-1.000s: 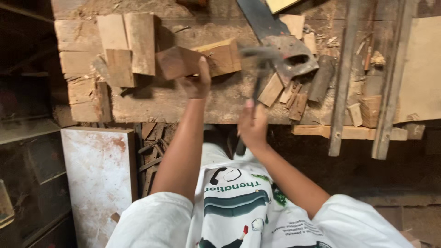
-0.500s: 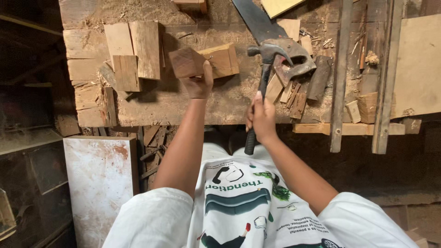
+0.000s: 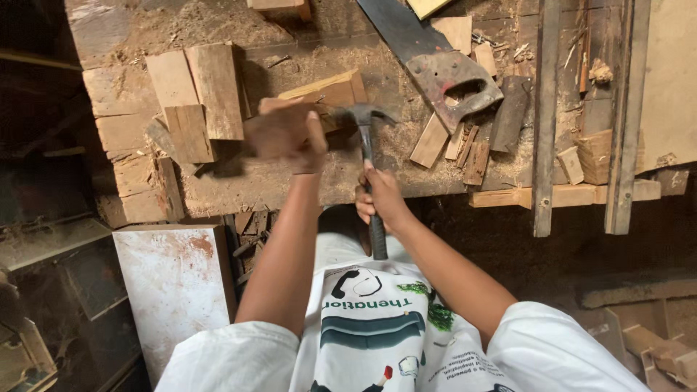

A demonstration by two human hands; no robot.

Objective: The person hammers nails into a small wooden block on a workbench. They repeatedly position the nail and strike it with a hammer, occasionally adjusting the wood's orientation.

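My right hand (image 3: 381,199) grips the dark handle of a claw hammer (image 3: 365,123). Its metal head sits just right of my left hand, low over the sawdust-covered workbench (image 3: 290,185). My left hand (image 3: 287,136) is blurred and closed over a small wooden block, most of which it hides. A lighter wooden block (image 3: 330,88) lies right behind that hand, touching the hammer head's side of it. Both forearms reach forward from my white printed shirt.
A hand saw (image 3: 443,76) with a rusty handle lies at the bench's upper right, with thin wood offcuts (image 3: 465,145) beside it. Flat planks (image 3: 196,94) are stacked at left. Long slats (image 3: 546,116) cross the right side. A white tile panel (image 3: 174,283) leans below the bench.
The hammer has swung down from its raised position to beside the block. My left hand stayed on the block and is now blurred.
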